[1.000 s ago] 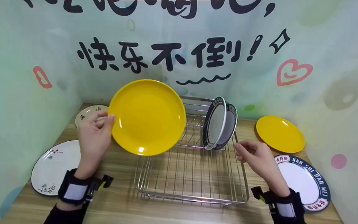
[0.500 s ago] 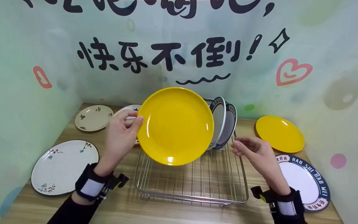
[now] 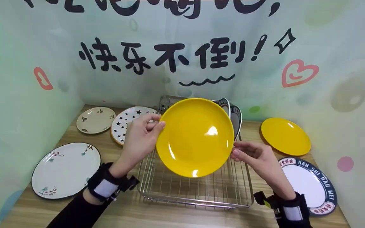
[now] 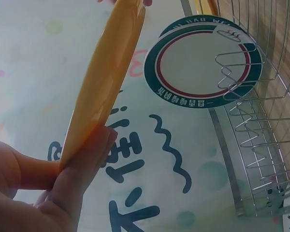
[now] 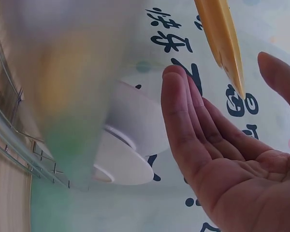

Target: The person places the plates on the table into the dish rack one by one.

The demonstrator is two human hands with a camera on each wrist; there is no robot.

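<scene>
My left hand [image 3: 143, 136] pinches a yellow plate [image 3: 195, 137] by its left rim, thumb in front and fingers behind. The plate is held up above the wire dish rack [image 3: 198, 193], its face towards the head camera. At the plate's right rim is my right hand [image 3: 258, 160]. In the right wrist view, the plate's edge [image 5: 224, 43] reaches between that hand's spread thumb and its extended fingers [image 5: 179, 111], with gaps on both sides. Two dark-rimmed plates [image 4: 203, 67] stand on edge in the rack, partly hidden behind the yellow plate in the head view.
On the table's left lie a beige plate [image 3: 95, 120], a star-patterned plate [image 3: 122, 123] and a white floral plate [image 3: 65, 171]. A second yellow plate [image 3: 285, 136] and a navy-rimmed plate [image 3: 309, 186] lie on the right. A printed backdrop [image 3: 169, 85] stands close behind the rack.
My left hand has carried the yellow plate rightwards and slightly down, from left of the rack to in front of its standing plates. The right hand has barely moved; the plate's rim now reaches it.
</scene>
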